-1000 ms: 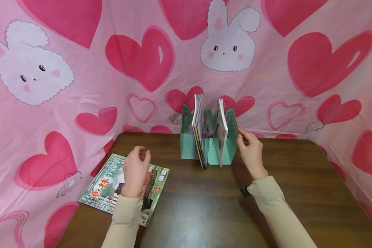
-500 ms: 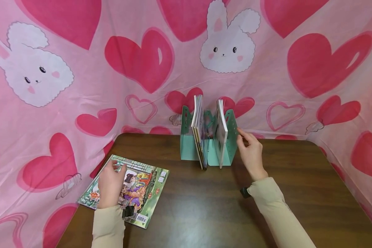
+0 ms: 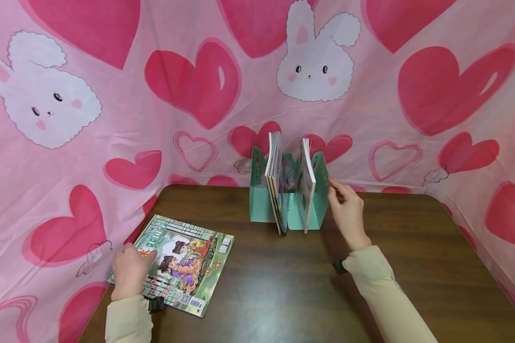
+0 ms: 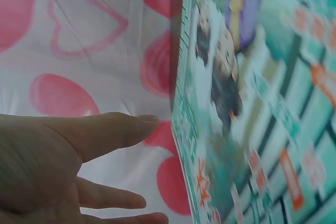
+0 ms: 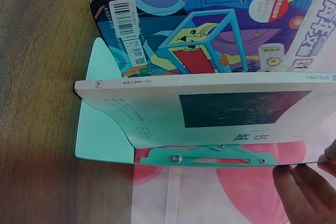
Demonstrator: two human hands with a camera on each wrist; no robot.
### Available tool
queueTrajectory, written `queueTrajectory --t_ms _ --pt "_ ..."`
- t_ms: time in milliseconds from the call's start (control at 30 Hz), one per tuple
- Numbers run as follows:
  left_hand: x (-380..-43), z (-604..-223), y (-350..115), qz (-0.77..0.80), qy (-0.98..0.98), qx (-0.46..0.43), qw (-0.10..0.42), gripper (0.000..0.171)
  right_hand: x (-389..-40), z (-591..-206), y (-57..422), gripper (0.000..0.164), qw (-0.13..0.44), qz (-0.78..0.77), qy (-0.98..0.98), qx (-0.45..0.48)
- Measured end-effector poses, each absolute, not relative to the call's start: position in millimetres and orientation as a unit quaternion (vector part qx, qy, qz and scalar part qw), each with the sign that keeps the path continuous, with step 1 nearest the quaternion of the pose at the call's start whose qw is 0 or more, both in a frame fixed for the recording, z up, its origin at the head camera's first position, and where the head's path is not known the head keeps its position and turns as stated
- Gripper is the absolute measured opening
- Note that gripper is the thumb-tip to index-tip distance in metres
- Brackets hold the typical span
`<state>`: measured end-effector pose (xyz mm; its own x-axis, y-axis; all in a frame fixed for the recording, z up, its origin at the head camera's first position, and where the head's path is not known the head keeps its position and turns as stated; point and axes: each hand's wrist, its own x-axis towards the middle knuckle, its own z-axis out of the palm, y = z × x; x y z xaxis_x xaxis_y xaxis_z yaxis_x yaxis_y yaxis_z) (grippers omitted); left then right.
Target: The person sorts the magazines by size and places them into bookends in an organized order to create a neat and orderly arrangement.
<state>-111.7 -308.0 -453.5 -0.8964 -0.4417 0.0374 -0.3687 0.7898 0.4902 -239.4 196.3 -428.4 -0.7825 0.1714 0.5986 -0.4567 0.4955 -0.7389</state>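
A green illustrated magazine (image 3: pixel 184 262) lies flat at the table's left side. My left hand (image 3: pixel 130 271) is at its left end; in the left wrist view the thumb (image 4: pixel 121 132) and fingers extend toward the cover's edge, holding nothing. At the back stands a mint-green metal bookend rack (image 3: pixel 263 205). My right hand (image 3: pixel 347 216) pinches the edge of its right side panel, with fingers (image 5: pixel 302 190) on the outer face. Several upright magazines (image 3: pixel 276 190) lean in the rack's middle, and a white-spined book (image 5: pixel 210 108) stands nearer the right panel.
The dark wooden table (image 3: pixel 274 286) stretches out in front of the rack and to its right. A pink cloth (image 3: pixel 223 85) printed with hearts and rabbits hangs close behind the table and along its sides. Each wrist wears a small black camera (image 3: pixel 156 304).
My left hand has moved left and toward me across the magazine to its left end, uncovering the cover's picture. The right hand stays at the rack's side panel.
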Motion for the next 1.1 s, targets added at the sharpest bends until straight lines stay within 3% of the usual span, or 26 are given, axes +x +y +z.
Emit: queueTrajectory --t_ms 400,733,867,1100 --pt "-102 -458 -331 -0.247 -0.938 0.24 -0.039 0.077 -239 -430 196 0.031 0.316 0.496 -0.803 0.093" --pt "-99 -461 -338 -0.231 -0.934 0.257 -0.087 0.093 -239 -428 194 0.03 0.321 0.493 -0.804 0.09" --pt "-97 -463 -338 -0.234 -0.934 0.26 -0.078 0.095 -239 -428 194 0.03 0.319 0.493 -0.804 0.091" --pt "-99 -467 -340 -0.25 -0.933 0.257 0.006 0.083 -238 -429 195 0.03 0.32 0.493 -0.804 0.088"
